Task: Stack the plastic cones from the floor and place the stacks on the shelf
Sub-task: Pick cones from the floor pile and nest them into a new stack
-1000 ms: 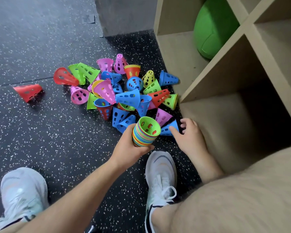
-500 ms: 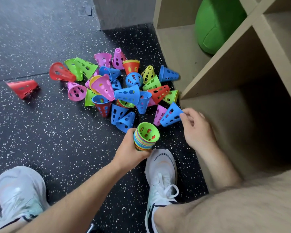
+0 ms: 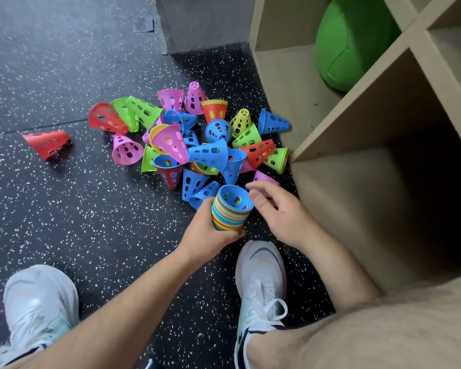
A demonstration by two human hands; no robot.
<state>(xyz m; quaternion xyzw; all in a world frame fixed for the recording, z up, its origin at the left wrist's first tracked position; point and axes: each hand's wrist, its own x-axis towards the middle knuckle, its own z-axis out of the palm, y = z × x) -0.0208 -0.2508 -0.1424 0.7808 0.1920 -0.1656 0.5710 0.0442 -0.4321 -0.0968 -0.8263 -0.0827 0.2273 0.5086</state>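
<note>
My left hand (image 3: 210, 230) grips a stack of nested multicoloured cones (image 3: 230, 209), wide end up, with a blue cone innermost on top. My right hand (image 3: 277, 209) hovers just right of the stack, fingers loosely bent and holding nothing, thumb close to the blue rim. Beyond them a pile of loose cones (image 3: 197, 139) in pink, blue, green, red and yellow lies on the floor. A pink cone (image 3: 264, 177) lies partly hidden behind my right fingers. One red cone (image 3: 47, 145) lies apart at the left.
A wooden cubby shelf (image 3: 357, 123) stands at the right; a green ball (image 3: 351, 43) fills an upper compartment and the lower compartment is dark. My two white shoes (image 3: 261, 283) stand on the black speckled floor. A grey wall base is at the back.
My right hand picked up a blue cone from the pile's near edge, dropped it into the stack over the green one, and let go. The left hand kept holding the stack.
</note>
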